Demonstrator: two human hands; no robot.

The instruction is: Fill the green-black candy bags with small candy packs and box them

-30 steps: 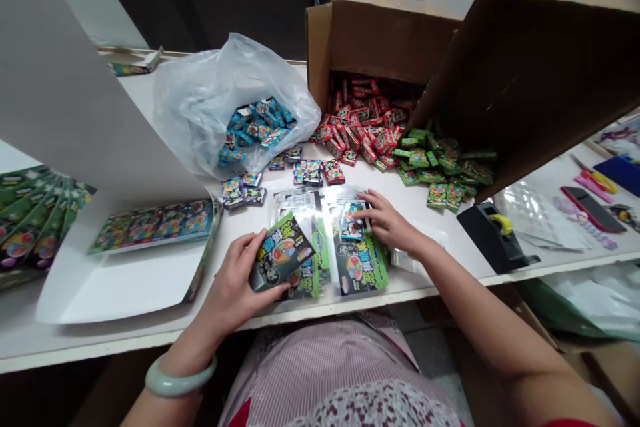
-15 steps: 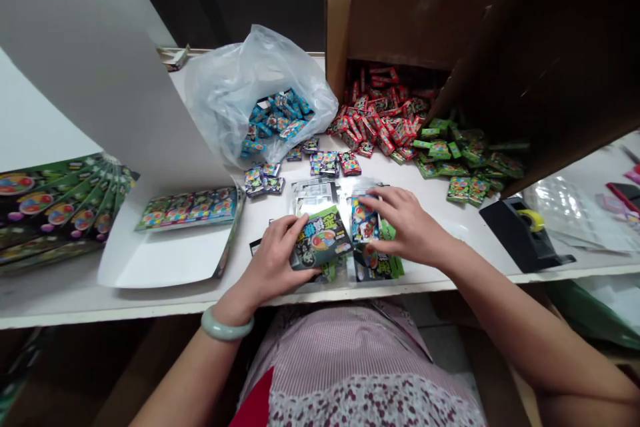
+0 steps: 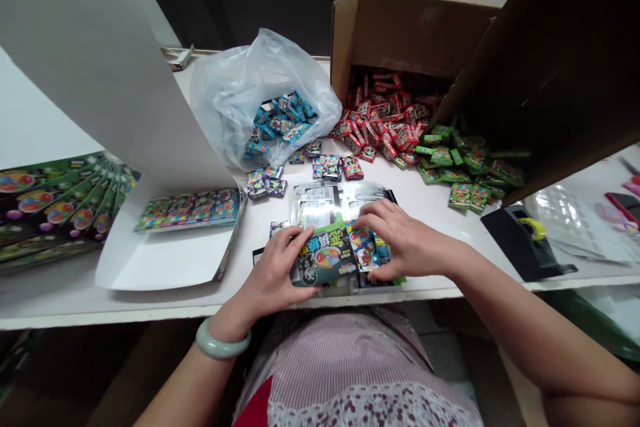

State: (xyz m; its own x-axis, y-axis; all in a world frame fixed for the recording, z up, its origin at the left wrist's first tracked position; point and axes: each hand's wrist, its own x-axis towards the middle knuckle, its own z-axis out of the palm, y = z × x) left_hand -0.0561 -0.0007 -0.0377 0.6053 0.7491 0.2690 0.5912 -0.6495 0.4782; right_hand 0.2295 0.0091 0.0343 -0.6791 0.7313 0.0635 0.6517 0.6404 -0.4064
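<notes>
My left hand (image 3: 280,265) is closed on the edge of a green-and-black printed pouch (image 3: 326,256), thumb on top. Close to its right, my right hand (image 3: 400,238) curls its fingers and thumb around small blue printed packets (image 3: 363,248), which lie over another pouch at the table's front edge. Behind both hands are clear-windowed pouches (image 3: 316,203) with dark edges. Several small purple boxes (image 3: 327,167) and a red box (image 3: 352,167) sit just beyond them.
A plastic bag (image 3: 225,90) holds blue packets. Red boxes (image 3: 383,123) spill from a cardboard carton (image 3: 400,30), beside green packets (image 3: 470,160). A black tape dispenser (image 3: 520,247) stands right. At left, an open display box (image 3: 165,263) holds a row of packets.
My right hand and the blue packets have come slightly lower, nearer the table edge; a second blue packet now shows beside the first. My left hand still holds the pouch, tilted a little differently.
</notes>
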